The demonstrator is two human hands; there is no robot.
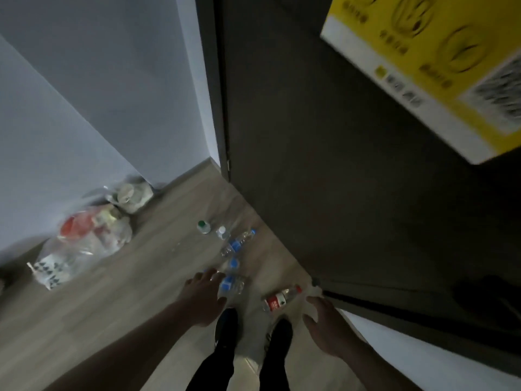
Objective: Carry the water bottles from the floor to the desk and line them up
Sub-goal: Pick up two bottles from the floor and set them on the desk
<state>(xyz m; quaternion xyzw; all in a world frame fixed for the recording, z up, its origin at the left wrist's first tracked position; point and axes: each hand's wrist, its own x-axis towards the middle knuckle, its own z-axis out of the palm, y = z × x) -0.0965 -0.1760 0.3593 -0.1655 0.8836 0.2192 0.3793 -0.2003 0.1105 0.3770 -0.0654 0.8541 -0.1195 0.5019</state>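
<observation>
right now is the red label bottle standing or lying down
Lying down. The red label bottle rests on its side on the floor, its cap end pointing toward the dark door; neither hand touches it.

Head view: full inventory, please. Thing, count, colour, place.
Red-label bottle: one, clear, lying on the floor by the right hand.
Blue-label bottles: about three or four, clear, lying in a row along the cabinet base; blur hides the exact count.
Green-cap bottle: one, upright, far end of the row.
White-cap bottle: one, upright, beside the green-cap one.
Plastic bags: two or so, clear, filled, against the wall at left.
Box: one, yellow and white, upper right.
Cabinet: one, dark, right.
Floor: light wood.
Left hand: open, over the nearest blue-label bottle.
Right hand: open, empty.
Shoes: two, dark.
</observation>
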